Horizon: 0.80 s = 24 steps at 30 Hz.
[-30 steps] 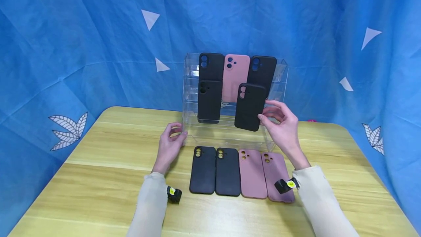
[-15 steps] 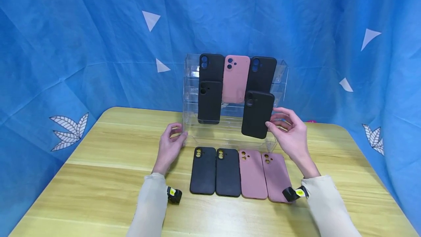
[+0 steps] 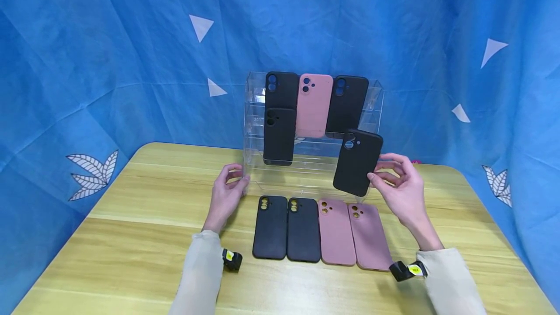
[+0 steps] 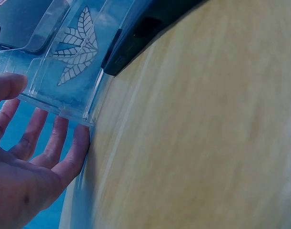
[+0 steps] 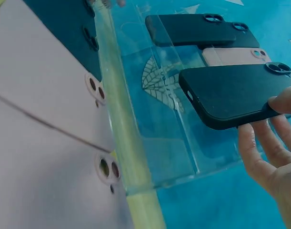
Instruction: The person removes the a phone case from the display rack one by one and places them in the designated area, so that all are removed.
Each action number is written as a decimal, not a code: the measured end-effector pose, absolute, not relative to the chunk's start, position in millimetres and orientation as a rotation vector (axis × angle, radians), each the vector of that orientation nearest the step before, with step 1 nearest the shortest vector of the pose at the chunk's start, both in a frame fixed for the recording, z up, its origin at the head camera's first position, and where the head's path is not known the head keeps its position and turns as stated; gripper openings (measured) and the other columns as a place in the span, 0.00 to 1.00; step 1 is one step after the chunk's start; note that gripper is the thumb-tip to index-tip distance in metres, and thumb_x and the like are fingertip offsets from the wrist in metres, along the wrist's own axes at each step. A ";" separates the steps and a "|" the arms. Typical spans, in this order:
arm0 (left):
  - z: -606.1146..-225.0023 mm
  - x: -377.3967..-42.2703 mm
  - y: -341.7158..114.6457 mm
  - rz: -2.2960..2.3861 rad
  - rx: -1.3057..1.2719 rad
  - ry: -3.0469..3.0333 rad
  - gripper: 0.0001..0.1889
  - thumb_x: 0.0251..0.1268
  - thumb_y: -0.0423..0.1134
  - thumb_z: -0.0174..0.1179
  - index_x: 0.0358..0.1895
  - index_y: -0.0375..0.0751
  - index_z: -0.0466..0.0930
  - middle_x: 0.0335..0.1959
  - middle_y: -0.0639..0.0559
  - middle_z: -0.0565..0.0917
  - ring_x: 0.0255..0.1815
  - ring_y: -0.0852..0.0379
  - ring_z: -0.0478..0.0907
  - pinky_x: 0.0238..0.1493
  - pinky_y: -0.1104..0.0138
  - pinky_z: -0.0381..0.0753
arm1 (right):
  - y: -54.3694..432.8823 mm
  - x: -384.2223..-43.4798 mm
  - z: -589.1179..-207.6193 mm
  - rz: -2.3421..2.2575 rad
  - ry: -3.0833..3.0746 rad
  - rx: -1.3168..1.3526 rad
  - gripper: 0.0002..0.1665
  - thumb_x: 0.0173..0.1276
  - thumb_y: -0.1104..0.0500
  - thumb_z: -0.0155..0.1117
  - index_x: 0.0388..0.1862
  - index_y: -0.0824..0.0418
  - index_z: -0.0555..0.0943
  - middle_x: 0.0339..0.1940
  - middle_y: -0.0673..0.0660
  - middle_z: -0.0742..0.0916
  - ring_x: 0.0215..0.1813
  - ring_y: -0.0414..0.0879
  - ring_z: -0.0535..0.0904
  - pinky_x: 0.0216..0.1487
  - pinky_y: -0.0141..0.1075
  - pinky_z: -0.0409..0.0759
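My right hand (image 3: 402, 191) pinches a black phone case (image 3: 358, 163) by its right edge, thumb on the face toward me and fingers behind. The case leans to the right in front of the clear tiered display rack (image 3: 275, 177); in the right wrist view the black phone case (image 5: 231, 93) overlaps the rack's lower tiers. My left hand (image 3: 225, 193) holds the rack's lower left side, its thumb at the front; the left wrist view shows its fingers (image 4: 52, 148) against the clear panel. The upper tier bears a black case (image 3: 282, 90), a pink case (image 3: 314, 106) and another black case (image 3: 348, 103).
A black case (image 3: 280, 137) stands in a lower tier at the left. Before the rack, two black cases (image 3: 270, 227) and two pink cases (image 3: 337, 232) lie in a row on the wooden table (image 3: 144, 208). A blue curtain (image 3: 131, 62) hangs behind.
My right hand has moved right and down with the black phone case, which now tilts more and uncovers the lower part of the upper right case. My left hand has stayed put.
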<state>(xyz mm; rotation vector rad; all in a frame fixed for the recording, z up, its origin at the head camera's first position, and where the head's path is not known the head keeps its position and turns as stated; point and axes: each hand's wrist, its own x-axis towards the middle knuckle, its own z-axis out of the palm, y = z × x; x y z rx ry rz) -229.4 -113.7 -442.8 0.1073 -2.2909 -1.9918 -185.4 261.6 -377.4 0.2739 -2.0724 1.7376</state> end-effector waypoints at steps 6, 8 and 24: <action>-443.5 -228.9 -113.8 -1.993 0.107 -2.288 0.17 0.71 0.36 0.63 0.61 0.44 0.74 0.62 0.39 0.79 0.61 0.40 0.82 0.52 0.55 0.88 | 274.0 -177.3 -384.8 1.872 -2.035 0.282 0.28 0.63 0.80 0.64 0.60 0.64 0.76 0.41 0.46 0.88 0.36 0.36 0.89 0.37 0.29 0.89; -443.5 -228.9 -113.8 -1.992 0.108 -2.289 0.18 0.71 0.36 0.63 0.61 0.44 0.74 0.62 0.39 0.79 0.61 0.40 0.82 0.51 0.54 0.88 | 278.9 -174.8 -387.3 1.930 -2.023 0.269 0.28 0.63 0.80 0.64 0.60 0.63 0.77 0.41 0.46 0.89 0.37 0.37 0.90 0.37 0.30 0.89; -443.7 -230.1 -114.6 -1.991 0.099 -2.289 0.18 0.71 0.36 0.63 0.61 0.44 0.74 0.61 0.40 0.79 0.60 0.39 0.82 0.51 0.55 0.88 | 312.9 -155.9 -406.0 2.129 -1.926 0.178 0.29 0.64 0.83 0.59 0.57 0.58 0.79 0.36 0.47 0.90 0.36 0.38 0.90 0.33 0.33 0.89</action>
